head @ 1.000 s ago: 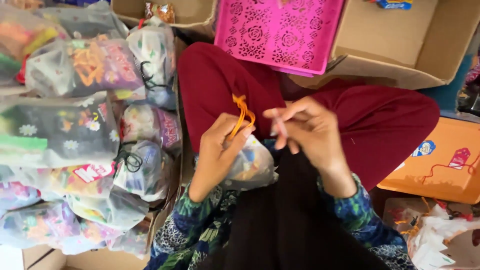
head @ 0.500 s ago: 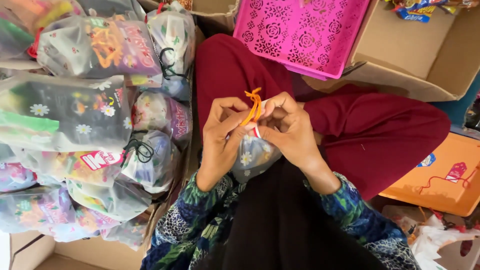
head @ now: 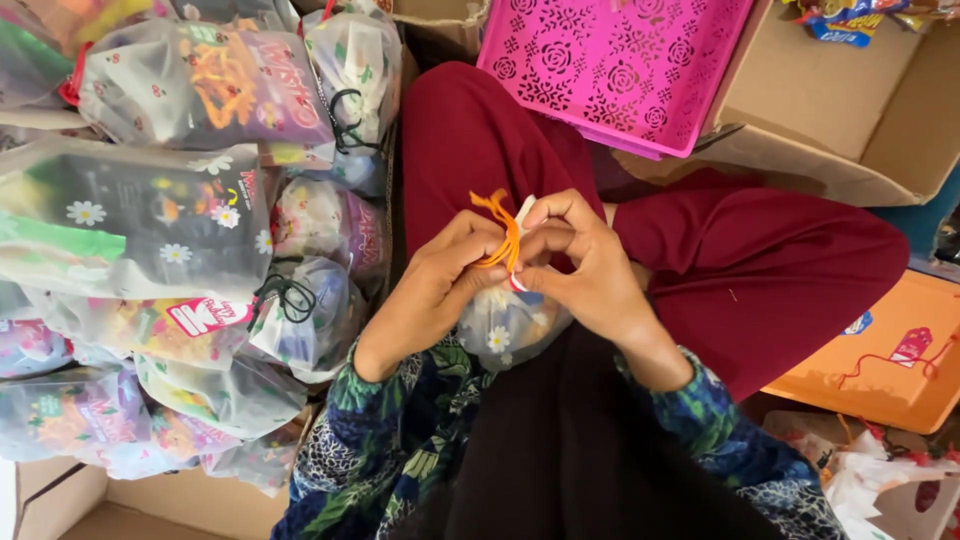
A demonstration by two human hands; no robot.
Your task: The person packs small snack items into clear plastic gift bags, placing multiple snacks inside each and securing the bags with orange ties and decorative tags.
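Both hands are now pressed close together over the lap. The left hand (head: 435,290) and right hand (head: 585,265) pinch the orange string (head: 500,230), which stands shorter than before, so the knot looks tighter. The small clear bag (head: 505,330) hangs just under them. Farther off, tied bags (head: 190,200) are piled beside a pink basket (head: 620,65).

1. One view only, from a camera on the person's head, facing steeply down over the lap.
2. It sits close: both hands fill mid-frame, filled bags (head: 180,230) at left, pink basket (head: 620,65) at top.
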